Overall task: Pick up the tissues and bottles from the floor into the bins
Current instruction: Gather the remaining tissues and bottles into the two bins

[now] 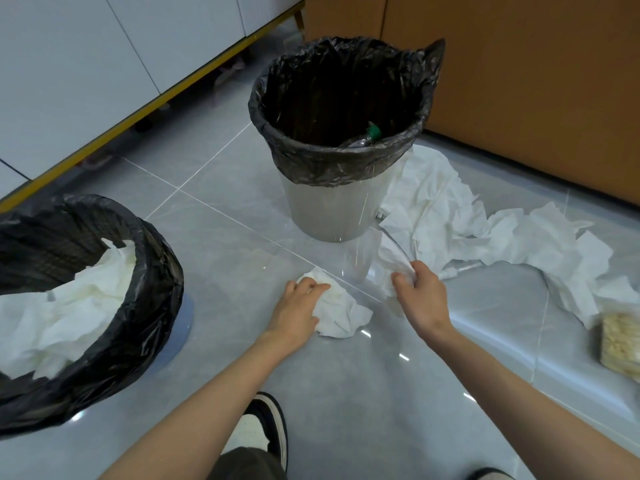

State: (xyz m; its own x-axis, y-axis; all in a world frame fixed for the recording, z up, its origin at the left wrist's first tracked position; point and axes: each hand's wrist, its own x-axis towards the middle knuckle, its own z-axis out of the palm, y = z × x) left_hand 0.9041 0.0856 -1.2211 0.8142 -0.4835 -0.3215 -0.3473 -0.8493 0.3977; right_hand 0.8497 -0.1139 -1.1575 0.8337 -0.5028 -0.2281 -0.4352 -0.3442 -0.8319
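Left hand (300,306): palm down, low over the grey tiled floor (346,375). The fingers and thumb are curled round a crumpled white paper tissue (341,311) that lies on the floor.

Right hand (423,296): reaches forward beside the left. The fingers are clenched on a second crumpled white tissue (389,258). This tissue lies against a transparent plastic bottle (360,261) on the floor. Whether the hand also holds the bottle cannot be told.

Containers:
- A pale grey plastic bin lined with a black bag (329,213) stands upright just beyond the hands. It holds a clear plastic bottle with a green cap (370,134).
- A second bin lined with a black bag (114,341) stands to the left. It is partly filled with white tissues (69,306).

Surroundings:
- A loose heap of white tissues (491,237) spreads over the floor from the right side of the grey bin.
- A white bottle cap (447,273) shows at the edge of the heap, near the right hand.
- A blurred yellowish packet (620,341) lies at the right edge.
- An orange-brown wooden cabinet (519,81) stands behind, and a white cabinet with yellow base trim (86,64) stands to the left.
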